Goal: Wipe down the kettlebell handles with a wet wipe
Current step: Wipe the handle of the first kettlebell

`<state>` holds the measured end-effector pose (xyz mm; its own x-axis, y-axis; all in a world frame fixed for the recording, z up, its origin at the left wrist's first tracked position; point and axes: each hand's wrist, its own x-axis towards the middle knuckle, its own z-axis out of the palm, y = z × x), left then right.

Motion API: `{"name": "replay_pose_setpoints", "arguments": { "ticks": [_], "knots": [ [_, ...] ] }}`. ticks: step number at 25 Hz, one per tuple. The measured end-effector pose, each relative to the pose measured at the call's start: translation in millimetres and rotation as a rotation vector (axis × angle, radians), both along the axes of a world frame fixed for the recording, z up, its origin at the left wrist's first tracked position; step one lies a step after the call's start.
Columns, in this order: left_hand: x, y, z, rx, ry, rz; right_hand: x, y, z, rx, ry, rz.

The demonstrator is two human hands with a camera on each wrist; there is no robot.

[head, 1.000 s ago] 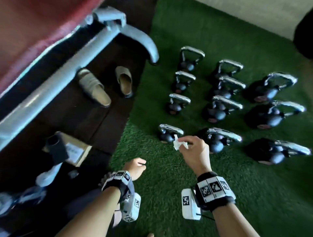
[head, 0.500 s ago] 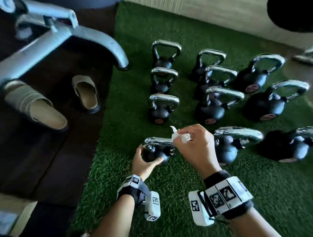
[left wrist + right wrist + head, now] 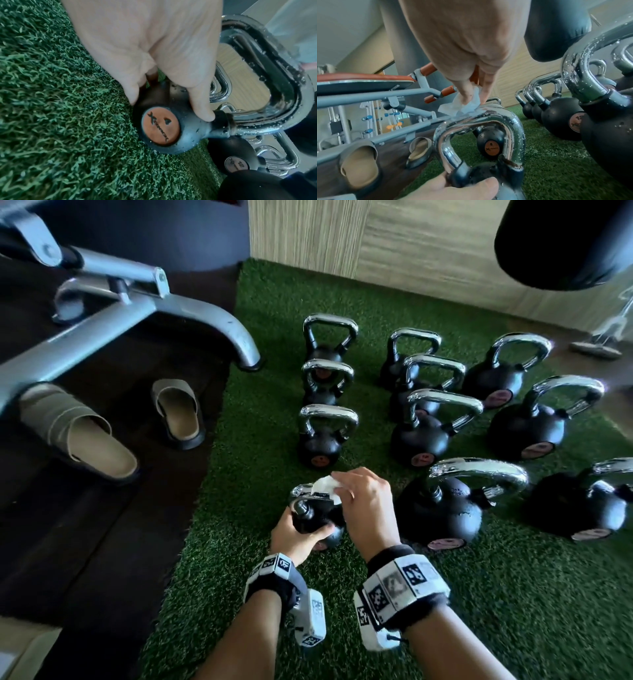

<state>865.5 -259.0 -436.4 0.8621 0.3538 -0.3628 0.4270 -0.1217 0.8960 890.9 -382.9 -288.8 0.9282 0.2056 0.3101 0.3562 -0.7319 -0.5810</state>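
Note:
The nearest small black kettlebell (image 3: pixel 311 520) stands at the front of the left row on green turf. My left hand (image 3: pixel 295 537) grips its round body (image 3: pixel 173 129) with thumb and fingers curled round it. Its chrome handle (image 3: pixel 481 129) is speckled with water drops. My right hand (image 3: pixel 363 501) pinches a crumpled white wet wipe (image 3: pixel 325 487) and presses it on top of that handle (image 3: pixel 301 494). In the right wrist view the wipe (image 3: pixel 464 106) sits between fingertips and chrome.
Several more chrome-handled kettlebells (image 3: pixel 442 501) stand in rows behind and to the right on the turf (image 3: pixel 513 594). A grey bench frame (image 3: pixel 191 309) and two slippers (image 3: pixel 178 412) lie on the dark floor at left. A black punching bag (image 3: pixel 561 241) hangs at top right.
My left hand came forward from my lap and took hold of the small kettlebell's body. My right hand brought the wipe down onto its handle. The view moved closer.

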Motion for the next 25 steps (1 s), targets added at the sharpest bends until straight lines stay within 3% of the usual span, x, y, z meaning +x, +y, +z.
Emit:
{"name": "replay_pose_setpoints", "arguments": {
  "ticks": [5,9,13,18,23,25],
  "knots": [
    [4,0,-2,0.009,0.005,-0.003,5,5,-12,-0.229,0.053,0.089],
    [3,-3,0,0.033,-0.014,-0.018,12,-19,-20,-0.137,0.03,-0.059],
    [1,-3,0,0.054,-0.019,-0.009,8,-11,-23,-0.18,-0.004,0.005],
    [-2,-6,0,0.039,-0.031,0.005,13,-40,-31,0.198,0.269,-0.336],
    [-1,-2,-1,0.029,0.005,-0.016,20,-43,-55,0.368,0.295,-0.357],
    [-3,-2,4,0.035,0.002,-0.011,24,-47,-74,0.563,0.44,-0.405]
  ]
}}
